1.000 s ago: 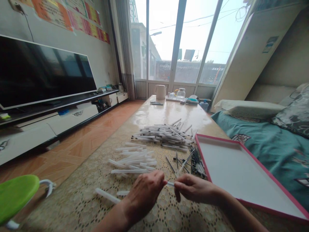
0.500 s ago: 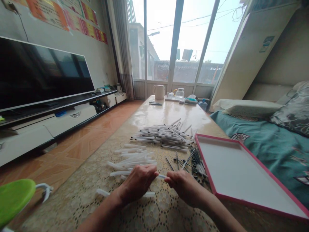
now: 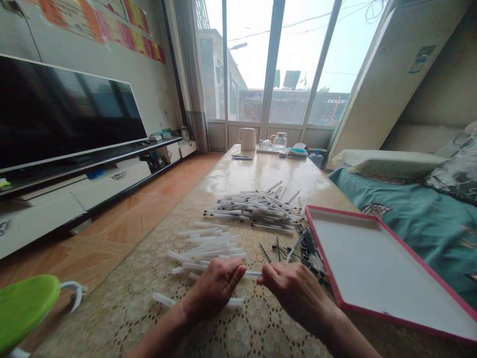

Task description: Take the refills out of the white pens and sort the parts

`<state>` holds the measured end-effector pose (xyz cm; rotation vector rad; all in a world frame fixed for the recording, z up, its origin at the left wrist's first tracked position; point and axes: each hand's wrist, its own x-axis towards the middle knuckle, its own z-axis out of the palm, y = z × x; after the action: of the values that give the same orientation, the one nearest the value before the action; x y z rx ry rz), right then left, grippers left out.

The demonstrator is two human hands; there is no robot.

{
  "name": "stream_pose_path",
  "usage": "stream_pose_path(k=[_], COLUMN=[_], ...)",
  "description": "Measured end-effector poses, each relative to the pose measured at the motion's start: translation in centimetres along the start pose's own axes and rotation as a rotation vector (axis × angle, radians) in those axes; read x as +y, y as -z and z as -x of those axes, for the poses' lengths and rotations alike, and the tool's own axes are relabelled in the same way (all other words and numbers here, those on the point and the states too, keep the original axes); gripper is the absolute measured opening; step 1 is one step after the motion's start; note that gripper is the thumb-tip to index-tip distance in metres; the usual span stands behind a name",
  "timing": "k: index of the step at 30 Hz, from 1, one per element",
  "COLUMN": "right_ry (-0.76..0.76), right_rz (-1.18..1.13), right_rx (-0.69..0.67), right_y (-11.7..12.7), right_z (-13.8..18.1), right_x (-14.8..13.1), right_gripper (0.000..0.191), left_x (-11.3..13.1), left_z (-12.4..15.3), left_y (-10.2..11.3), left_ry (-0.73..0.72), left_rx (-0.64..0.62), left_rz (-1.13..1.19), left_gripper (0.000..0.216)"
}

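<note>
Between my two hands stretches a thin, pale pen [image 3: 254, 273], its ends hidden in my fingers. My left hand [image 3: 219, 283] is closed on one end and my right hand [image 3: 292, 286] pinches the other. Close by on the left lie loose white pen barrels [image 3: 208, 248], with a few more partly under my left wrist. Dark pen refills and small black parts [image 3: 307, 248] lie beyond my right hand. Farther off is a heap of white pens with dark tips [image 3: 257, 204].
A shallow pink-rimmed tray [image 3: 337, 291] stands on the right of the patterned table [image 3: 257, 330]. A beige jug [image 3: 247, 139] and a glass pot [image 3: 279, 140] stand at the far end. A green stool seat [image 3: 28, 308] is at lower left, a bed [image 3: 357, 194] on the right.
The view has shifted slightly. My hands are a little farther apart, and more of the pen shows between them.
</note>
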<state>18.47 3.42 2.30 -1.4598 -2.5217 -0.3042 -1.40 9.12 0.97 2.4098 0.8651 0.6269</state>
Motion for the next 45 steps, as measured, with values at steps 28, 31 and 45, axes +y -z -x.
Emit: stream_pose_path(k=[28, 31, 45], right_ry=[-0.014, 0.017, -0.306], right_rz=[-0.187, -0.163, -0.366], right_rx=[-0.061, -0.005, 0.069], right_y=[-1.2, -0.8, -1.0], right_z=[0.6, 0.6, 1.3], right_x=[-0.7, 0.2, 2.7], right_gripper=[0.021, 0.025, 0.026], left_x=[1.2, 1.1, -0.8], left_z=[0.2, 0.0, -0.2], left_y=[0.2, 0.5, 2.9], left_ry=[0.192, 0.269, 0.195], left_rx=[-0.148, -0.136, -0.194], left_rz=[0.071, 0.189, 0.046], left_gripper=[0.036, 0.038, 0.022])
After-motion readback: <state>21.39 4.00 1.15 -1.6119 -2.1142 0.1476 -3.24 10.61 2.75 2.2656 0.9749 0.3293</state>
